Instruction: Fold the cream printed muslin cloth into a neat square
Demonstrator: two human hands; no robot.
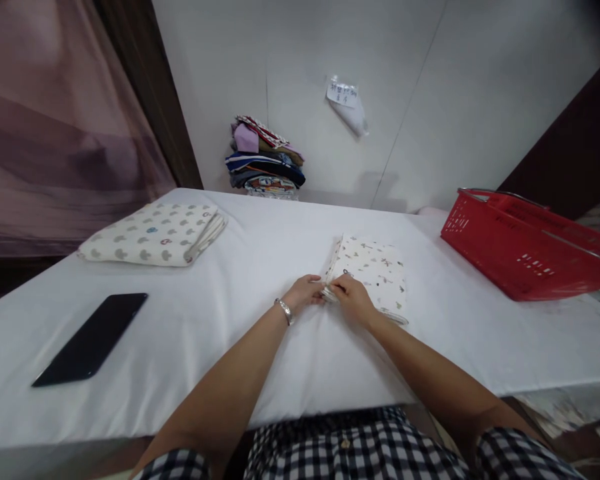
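A folded white cloth (375,267) with a small scattered print lies on the white-covered table (260,267), right of centre. My right hand (351,299) pinches its near left corner between thumb and fingers. Close by on the left, my left hand (306,292) reaches the same corner, fingers closed at the cloth's edge; how much of it they grip is partly hidden. A silver bracelet (285,311) circles my left wrist.
A thicker folded cloth (155,233) with grey motifs sits at the far left. Nearer lies a black flat tablet-like object (94,339). A red basket (520,243) stands on the right. Several folded clothes (265,160) are stacked behind the table against the wall.
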